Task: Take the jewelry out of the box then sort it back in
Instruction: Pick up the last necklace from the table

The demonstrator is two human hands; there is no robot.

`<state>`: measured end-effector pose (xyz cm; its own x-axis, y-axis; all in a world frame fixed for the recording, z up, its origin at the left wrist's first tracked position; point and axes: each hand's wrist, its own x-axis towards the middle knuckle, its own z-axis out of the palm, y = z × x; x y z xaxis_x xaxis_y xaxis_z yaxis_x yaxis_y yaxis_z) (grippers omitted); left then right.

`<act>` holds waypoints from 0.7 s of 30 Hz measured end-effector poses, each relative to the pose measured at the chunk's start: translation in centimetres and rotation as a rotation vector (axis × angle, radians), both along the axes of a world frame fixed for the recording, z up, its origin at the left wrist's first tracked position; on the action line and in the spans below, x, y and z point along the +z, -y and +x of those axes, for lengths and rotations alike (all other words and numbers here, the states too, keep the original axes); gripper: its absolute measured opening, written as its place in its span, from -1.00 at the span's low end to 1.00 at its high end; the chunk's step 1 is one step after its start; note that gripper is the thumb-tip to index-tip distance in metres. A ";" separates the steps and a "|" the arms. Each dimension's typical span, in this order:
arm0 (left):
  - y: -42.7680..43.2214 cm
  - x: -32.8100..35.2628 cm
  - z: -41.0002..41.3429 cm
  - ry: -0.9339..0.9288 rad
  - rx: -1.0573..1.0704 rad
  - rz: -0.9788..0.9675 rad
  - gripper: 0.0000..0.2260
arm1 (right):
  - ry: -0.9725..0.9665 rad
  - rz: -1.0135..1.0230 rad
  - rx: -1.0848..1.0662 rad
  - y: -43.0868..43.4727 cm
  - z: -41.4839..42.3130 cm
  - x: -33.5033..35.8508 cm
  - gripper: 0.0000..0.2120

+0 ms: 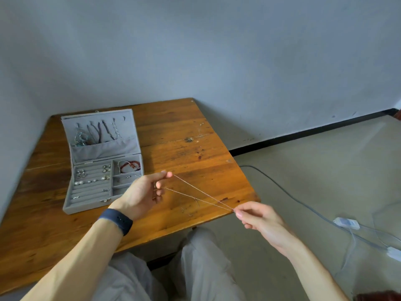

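Grip: your left hand (143,192) and right hand (258,218) pinch chain (203,192) taut | keep strands apart | hang in box (104,149) lid

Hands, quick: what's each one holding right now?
Left hand: holds two strands of the thin pinkish metal chain.
Right hand: pinches the chain where both strands meet.

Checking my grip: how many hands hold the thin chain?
2: the left hand holds the thin chain above the table; the right hand pinches it beyond the table's edge.
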<state>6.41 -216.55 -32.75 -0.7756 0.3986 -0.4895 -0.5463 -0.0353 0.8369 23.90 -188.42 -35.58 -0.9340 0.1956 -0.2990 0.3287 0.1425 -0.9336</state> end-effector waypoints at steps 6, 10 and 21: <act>0.1 1.9 -2.0 -0.070 0.055 0.138 -0.87 | -0.085 0.099 0.028 -0.2 -3.5 0.9 -0.89; 0.3 2.0 -3.3 -0.248 0.027 -0.121 -0.79 | -0.109 0.118 -0.014 -1.3 -6.0 0.9 -0.88; -4.5 0.7 -10.7 -0.720 0.100 -0.835 -0.73 | -0.069 -0.053 -0.202 -6.0 -16.1 -0.4 -0.85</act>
